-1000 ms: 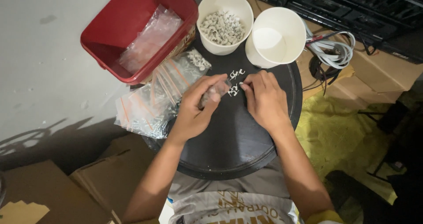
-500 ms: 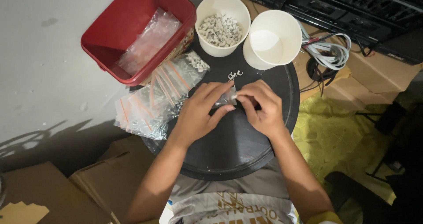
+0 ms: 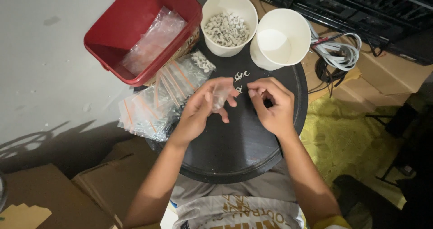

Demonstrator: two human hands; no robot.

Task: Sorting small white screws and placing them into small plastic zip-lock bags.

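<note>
My left hand [image 3: 205,108] holds a small clear plastic bag [image 3: 221,96] above a round black table [image 3: 243,152]. My right hand [image 3: 270,105] is beside it, thumb and forefinger pinched on a small white clip [image 3: 251,92]. A few more white clips [image 3: 241,77] lie loose on the table just beyond my fingers. A white cup [image 3: 229,24] filled with white clips stands at the far edge, with an empty white cup [image 3: 282,38] to its right.
A pile of small clear bags with orange strips [image 3: 160,98] lies on the table's left side. A red bin [image 3: 140,30] holding a clear bag sits at the far left. Grey cables [image 3: 336,53], black equipment [image 3: 361,8] and cardboard boxes [image 3: 81,193] surround the table.
My hands came together over the small bag half a second ago. Now they have drawn apart, the left keeping the bag and the right pinching a clip.
</note>
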